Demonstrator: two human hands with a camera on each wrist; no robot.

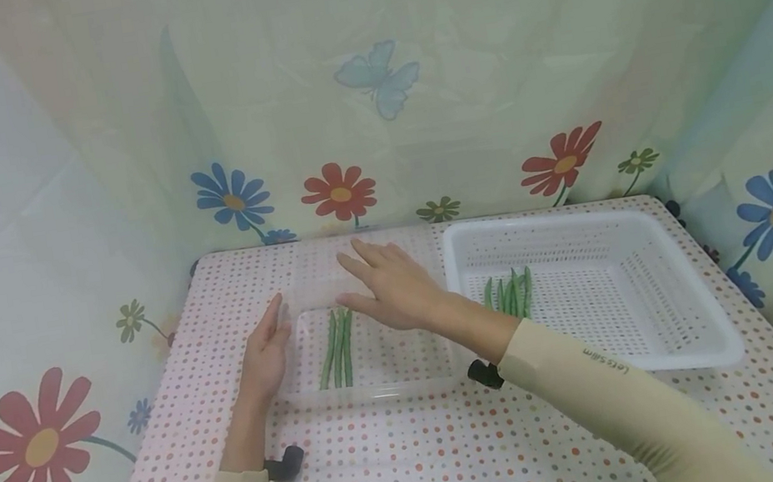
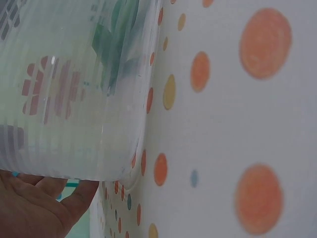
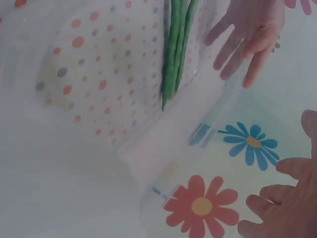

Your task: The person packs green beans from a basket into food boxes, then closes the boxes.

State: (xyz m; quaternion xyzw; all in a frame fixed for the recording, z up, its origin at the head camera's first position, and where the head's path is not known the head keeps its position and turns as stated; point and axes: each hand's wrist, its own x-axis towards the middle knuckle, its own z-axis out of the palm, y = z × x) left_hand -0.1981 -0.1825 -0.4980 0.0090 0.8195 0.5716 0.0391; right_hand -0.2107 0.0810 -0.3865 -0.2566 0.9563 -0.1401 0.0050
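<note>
A clear plastic container [image 1: 410, 387] stands on the dotted table with a few long green beans [image 1: 337, 350] lying side by side in its left part. Its left wall is right by my left hand [image 1: 264, 360], whose fingers extend along the outside; in the left wrist view the fingertips [image 2: 81, 196] are at the container's edge. Over the container's far part hovers my right hand [image 1: 394, 286], fingers spread and nothing in them. More green beans [image 1: 512, 295] lie in the left part of a white perforated basket [image 1: 698, 293], partly hidden by my right forearm.
The basket stands on the right, close beside the container, and my right forearm passes over its front left corner. A flower-printed curtain [image 1: 285, 80] encloses the table [image 1: 393, 476] at the back and sides.
</note>
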